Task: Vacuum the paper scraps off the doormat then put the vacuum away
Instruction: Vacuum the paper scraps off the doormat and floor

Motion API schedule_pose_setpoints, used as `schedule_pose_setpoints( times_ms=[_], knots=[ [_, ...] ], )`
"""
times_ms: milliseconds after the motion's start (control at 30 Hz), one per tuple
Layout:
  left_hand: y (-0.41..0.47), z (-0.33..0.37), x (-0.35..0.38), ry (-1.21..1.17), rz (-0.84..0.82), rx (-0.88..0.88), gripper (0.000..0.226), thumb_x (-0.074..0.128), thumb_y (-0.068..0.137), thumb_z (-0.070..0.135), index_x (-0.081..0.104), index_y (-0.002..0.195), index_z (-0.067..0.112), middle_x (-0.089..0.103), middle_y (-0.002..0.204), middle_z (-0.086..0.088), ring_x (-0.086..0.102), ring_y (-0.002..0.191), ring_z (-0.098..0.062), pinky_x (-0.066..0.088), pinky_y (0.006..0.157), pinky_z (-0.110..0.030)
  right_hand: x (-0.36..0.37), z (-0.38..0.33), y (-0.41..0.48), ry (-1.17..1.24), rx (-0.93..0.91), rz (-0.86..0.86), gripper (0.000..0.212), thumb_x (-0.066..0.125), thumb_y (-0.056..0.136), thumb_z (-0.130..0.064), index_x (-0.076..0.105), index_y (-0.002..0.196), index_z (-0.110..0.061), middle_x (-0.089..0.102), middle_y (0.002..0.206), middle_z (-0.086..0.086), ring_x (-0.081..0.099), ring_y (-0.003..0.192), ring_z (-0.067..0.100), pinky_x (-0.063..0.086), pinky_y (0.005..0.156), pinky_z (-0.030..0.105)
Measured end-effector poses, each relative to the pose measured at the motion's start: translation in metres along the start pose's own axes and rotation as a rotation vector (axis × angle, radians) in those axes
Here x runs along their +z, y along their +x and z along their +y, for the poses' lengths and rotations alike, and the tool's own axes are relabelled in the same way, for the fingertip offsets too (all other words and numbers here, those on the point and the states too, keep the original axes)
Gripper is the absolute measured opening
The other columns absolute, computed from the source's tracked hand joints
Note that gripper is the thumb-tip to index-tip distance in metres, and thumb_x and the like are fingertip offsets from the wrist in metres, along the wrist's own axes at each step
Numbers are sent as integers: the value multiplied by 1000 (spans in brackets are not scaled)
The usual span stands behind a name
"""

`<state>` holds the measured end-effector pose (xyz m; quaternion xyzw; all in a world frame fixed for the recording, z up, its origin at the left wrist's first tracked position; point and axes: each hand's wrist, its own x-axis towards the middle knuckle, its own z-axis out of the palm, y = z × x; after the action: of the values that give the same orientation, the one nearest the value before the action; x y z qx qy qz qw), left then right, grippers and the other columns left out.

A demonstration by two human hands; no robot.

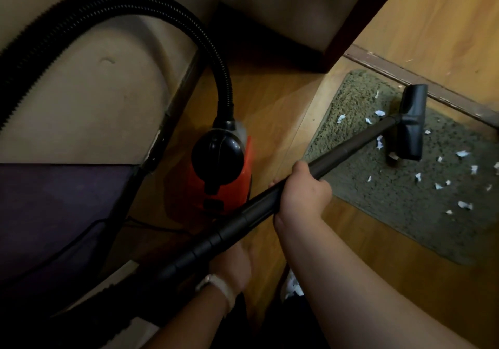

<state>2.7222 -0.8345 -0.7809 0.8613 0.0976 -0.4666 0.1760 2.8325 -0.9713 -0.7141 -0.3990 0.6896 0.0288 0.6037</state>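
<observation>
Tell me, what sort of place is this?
Likely a home, near a doorway: a doormat lies on wood floor beside a threshold, and a red vacuum stands by cushioned furniture.

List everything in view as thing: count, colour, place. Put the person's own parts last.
doormat: one, grey-green, on the floor at right
paper scraps: many, white, scattered over the doormat
floor head: one, black, on the doormat near its far edge
tube: one, black, from the hands to the floor head
vacuum body: one, red and black, on the floor, centre
hose: one, black, arching left from the vacuum body
floor: wooden, tan
furniture: beige, left
wristband: one, pale, left wrist
left hand: under the tube's near end, grip hidden
right hand: grips the tube
</observation>
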Motion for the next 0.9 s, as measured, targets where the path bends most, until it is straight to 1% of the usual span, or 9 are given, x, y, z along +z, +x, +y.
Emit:
schedule_pose_setpoints(
  times_ms=[100,200,300,367,467,533,600,733,900],
  knots=[
    [-71,17,-29,-43,1,286,34,47,79,38,59,106,23,64,109,0,62,104,-21,50,87,-29,-3,2,-12,-34,-16,25,23,56,86,-28,54,104,-14,68,86,13,69,61,29,62,62,43],
    [-132,29,-62,72,-96,478,38,45,73,50,58,99,25,58,104,13,61,96,-10,51,78,-22,-11,-3,-27,-45,9,31,28,56,85,-29,53,109,-16,68,84,11,70,64,31,61,71,51],
    [-183,55,-120,155,86,762,27,56,70,43,59,96,34,59,94,20,61,83,-3,53,65,-16,-20,-9,-44,-45,27,57,31,55,82,-31,50,109,-16,67,88,12,69,71,32,59,76,52],
    [-193,68,-156,272,266,852,38,58,65,38,55,102,32,64,94,13,59,84,-8,54,64,-23,-22,-10,-54,-48,26,72,34,54,78,-33,48,107,-16,65,92,12,67,80,35,57,83,52],
    [-187,83,-199,637,253,674,64,61,62,46,52,121,23,60,103,2,61,85,-20,49,55,-34,-26,-14,-67,-30,52,76,32,55,83,-28,47,110,-13,63,94,11,64,84,34,55,84,48],
    [-180,88,-213,776,162,495,72,51,82,52,30,145,26,49,120,0,58,97,-23,41,59,-33,-27,-18,-75,12,79,57,27,54,90,-20,47,114,-9,58,86,7,60,71,25,51,68,34],
    [-171,87,-217,859,37,406,73,43,94,52,8,152,26,44,130,-2,57,104,-23,36,59,-32,-23,-16,-80,27,101,24,29,53,94,-16,48,120,-5,56,86,5,54,66,19,43,63,29],
    [-154,83,-232,760,-129,338,44,46,96,48,35,131,25,58,113,-1,61,93,-21,39,61,-31,-10,-7,-97,-1,133,-33,36,53,95,-16,48,127,-2,59,85,7,56,63,17,44,57,29],
    [-143,72,-250,710,-149,348,29,50,93,47,41,111,26,61,103,1,63,88,-20,47,66,-34,15,2,-106,-36,170,-99,25,53,92,-19,50,112,-4,67,75,15,65,55,26,54,52,34]
  ],
)
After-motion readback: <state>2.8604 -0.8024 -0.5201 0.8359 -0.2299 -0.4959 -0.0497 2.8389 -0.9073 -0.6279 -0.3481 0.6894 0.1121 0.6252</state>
